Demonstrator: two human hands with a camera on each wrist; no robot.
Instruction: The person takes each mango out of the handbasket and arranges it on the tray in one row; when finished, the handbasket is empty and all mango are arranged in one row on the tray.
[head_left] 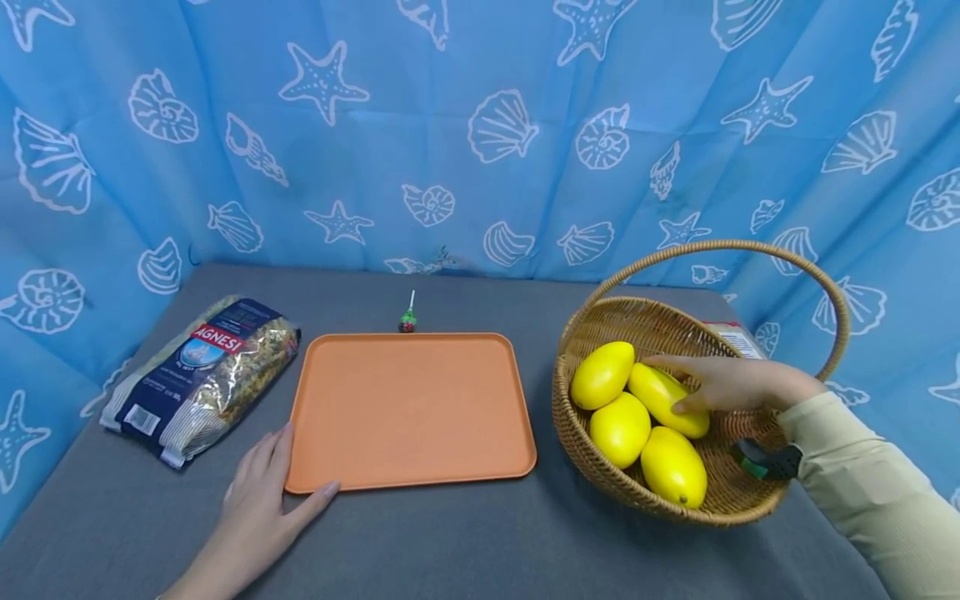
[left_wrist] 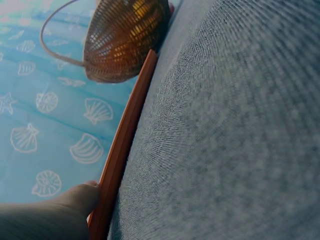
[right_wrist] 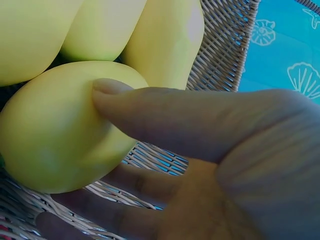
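Note:
In the head view, my right hand (head_left: 723, 383) reaches into a wicker basket (head_left: 600, 467) and grips a long yellow mango (head_left: 666, 398). The right wrist view shows my thumb (right_wrist: 150, 112) on the near side of this mango (right_wrist: 60, 130), with the fingers below it, partly hidden. Several other yellow mangoes (head_left: 619, 429) lie around it. My left hand (head_left: 258, 500) rests at the near left corner of an orange tray (head_left: 412, 412), fingers fairly straight along its left edge and thumb at the front edge. From the left wrist, the thumb touches the tray's side (left_wrist: 122, 145).
A bag of Agnesi pasta (head_left: 202, 375) lies left of the tray. Behind the tray is a lollipop (head_left: 407, 321) with a green and red wrapper. The basket's tall handle (head_left: 720, 244) arches over my right hand. A partly hidden packet (head_left: 738, 337) sits behind the basket.

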